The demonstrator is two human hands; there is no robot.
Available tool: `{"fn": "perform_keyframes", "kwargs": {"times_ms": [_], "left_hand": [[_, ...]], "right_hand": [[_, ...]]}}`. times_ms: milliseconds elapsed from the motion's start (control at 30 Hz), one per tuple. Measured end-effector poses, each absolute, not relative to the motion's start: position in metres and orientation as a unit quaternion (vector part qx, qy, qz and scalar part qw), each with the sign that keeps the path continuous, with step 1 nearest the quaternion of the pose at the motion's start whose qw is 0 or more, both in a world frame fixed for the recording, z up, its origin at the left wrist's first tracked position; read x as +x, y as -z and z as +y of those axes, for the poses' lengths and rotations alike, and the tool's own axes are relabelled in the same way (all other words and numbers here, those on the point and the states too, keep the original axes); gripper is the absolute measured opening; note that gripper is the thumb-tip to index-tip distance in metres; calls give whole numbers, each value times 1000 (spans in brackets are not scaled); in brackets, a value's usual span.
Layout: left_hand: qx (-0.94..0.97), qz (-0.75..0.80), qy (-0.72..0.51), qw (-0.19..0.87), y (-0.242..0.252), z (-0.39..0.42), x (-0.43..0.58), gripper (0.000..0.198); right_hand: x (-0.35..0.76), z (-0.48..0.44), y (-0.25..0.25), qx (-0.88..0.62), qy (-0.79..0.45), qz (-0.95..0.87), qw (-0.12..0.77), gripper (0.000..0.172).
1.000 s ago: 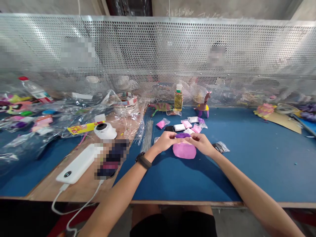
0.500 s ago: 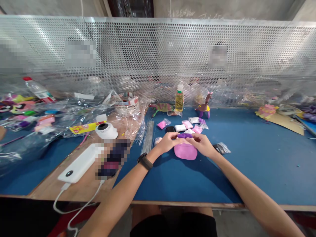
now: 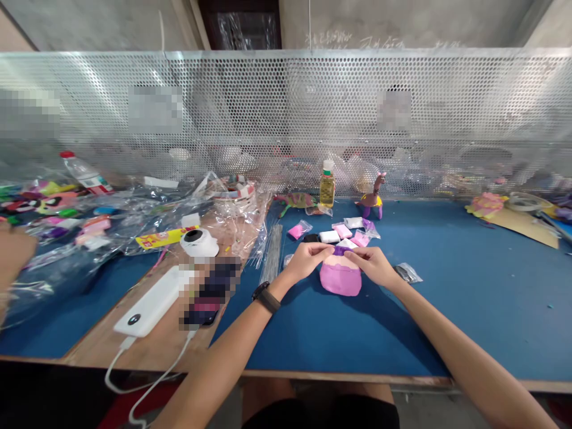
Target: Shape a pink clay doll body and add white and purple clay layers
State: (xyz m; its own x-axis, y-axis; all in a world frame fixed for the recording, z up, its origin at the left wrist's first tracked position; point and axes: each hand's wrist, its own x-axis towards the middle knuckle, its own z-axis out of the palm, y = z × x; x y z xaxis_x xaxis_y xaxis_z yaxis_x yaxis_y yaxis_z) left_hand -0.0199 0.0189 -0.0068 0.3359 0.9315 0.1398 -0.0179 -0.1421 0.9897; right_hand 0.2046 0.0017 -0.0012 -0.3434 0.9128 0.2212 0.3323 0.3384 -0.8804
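My left hand and my right hand face each other over the blue table. Between them stretches a strip of purple modelling clay, with the fingers and thumb of each hand closed on an end. Just below it lies a flattened pink clay piece, rounded at the bottom, with a peach-coloured part along its top. Whether the purple strip touches the peach part, I cannot tell. Behind my hands are several small clay packets, among them a white packet and a pink packet.
Thin metal wires lie to the left, beside a phone and a white power bank. A bottle of yellow liquid and a clay animal figure stand at the back. Another person's hand shows at far left.
My hands have drawn slightly apart, and more of the purple strip and the peach part shows. The view has tilted up a little. Another person's hand has come further in at left.
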Motion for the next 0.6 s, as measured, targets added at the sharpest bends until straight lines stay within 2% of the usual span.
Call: {"fn": "perform_keyframes", "kwargs": {"times_ms": [200, 467, 600], "left_hand": [[544, 356, -420, 634, 3, 17, -21, 43], [468, 374, -395, 697, 0, 16, -24, 37], [463, 396, -377, 698, -2, 15, -25, 38]], "right_hand": [[209, 5, 5, -427, -432, -706, 365, 53], [214, 5, 4, -422, -478, -697, 328, 50], [214, 6, 4, -406, -461, -717, 330, 52]]}}
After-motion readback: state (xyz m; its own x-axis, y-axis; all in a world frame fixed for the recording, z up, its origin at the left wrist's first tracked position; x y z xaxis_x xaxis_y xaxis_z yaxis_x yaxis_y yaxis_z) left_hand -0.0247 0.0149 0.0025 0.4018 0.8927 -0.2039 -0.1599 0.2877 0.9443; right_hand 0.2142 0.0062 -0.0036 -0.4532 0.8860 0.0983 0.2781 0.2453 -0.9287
